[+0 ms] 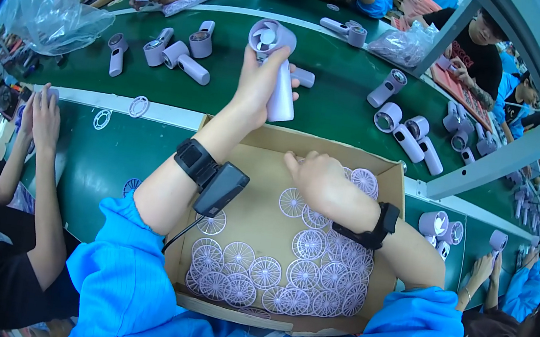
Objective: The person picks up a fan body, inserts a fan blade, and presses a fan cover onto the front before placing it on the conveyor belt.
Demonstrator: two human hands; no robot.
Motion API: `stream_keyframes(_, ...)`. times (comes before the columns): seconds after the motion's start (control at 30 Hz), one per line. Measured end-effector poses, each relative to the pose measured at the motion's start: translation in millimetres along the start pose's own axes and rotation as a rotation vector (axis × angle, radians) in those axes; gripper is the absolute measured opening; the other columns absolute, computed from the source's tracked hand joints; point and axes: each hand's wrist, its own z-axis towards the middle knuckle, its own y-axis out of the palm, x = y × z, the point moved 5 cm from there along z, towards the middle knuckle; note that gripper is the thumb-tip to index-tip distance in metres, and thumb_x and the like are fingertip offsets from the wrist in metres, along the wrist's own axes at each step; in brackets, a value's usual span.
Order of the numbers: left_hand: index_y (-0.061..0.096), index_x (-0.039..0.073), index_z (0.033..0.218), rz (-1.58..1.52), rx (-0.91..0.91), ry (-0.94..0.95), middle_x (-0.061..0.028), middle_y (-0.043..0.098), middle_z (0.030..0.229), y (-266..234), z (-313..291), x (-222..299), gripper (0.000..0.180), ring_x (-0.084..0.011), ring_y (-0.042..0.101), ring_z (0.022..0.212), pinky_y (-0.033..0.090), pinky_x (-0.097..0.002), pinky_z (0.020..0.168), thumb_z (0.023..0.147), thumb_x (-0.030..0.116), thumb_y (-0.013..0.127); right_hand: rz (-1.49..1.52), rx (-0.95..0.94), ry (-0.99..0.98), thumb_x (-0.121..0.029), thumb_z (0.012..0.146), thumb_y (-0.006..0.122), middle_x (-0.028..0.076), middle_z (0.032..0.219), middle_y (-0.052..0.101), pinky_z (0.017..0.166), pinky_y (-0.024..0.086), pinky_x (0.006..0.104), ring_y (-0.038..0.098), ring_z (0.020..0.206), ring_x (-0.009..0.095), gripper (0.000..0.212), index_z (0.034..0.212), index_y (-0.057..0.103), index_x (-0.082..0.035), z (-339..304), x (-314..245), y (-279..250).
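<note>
My left hand [258,88] is wrapped round a lilac handheld fan [282,98], held upright above the green conveyor belt. The fan's round head faces up and shows pale blades, with no grille over them. Below and to the right, my right hand [323,181] is inside a shallow cardboard box [263,142], close to its far wall. Its fingers are curled together, and whatever they grip is hidden. Round lilac fan grilles [304,274] with spokes lie in overlapping piles along the box's near and right sides. One grille [292,202] lies just below my right hand.
Several lilac fans [194,70] lie on the belt [238,48], with more fans [410,142] at right. Two loose rings [138,107] sit by its pale edge. A metal post [510,156] rises at right. Co-workers' hands [44,118] are at left, across the belt and at right.
</note>
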Motion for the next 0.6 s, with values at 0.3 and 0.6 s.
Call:
stream_keyframes(0.3,0.020,0.022,0.139,0.050,-0.038,0.041,-0.0120,0.055,0.097,8,-1,0,0.062,-0.0181,0.063,0.070,0.054,-0.0325,0.049,0.089,0.015,0.057,0.225,-0.049,-0.239,-0.003,0.072,0.063,0.019,0.089,0.062,0.070,0.050,0.0430,0.062,0.086,0.037,0.047,0.116,0.046,-0.003,0,10,-11)
stream_keyframes(0.6,0.019,0.022,0.140,0.076,-0.040,0.033,-0.0132,0.056,0.100,7,-4,1,0.063,-0.0184,0.063,0.072,0.055,-0.0322,0.049,0.090,0.014,0.055,0.269,-0.114,-0.363,0.003,0.068,0.062,0.021,0.101,0.056,0.077,0.048,0.0434,0.059,0.095,0.036,0.055,0.120,0.045,-0.006,2,-19,-4)
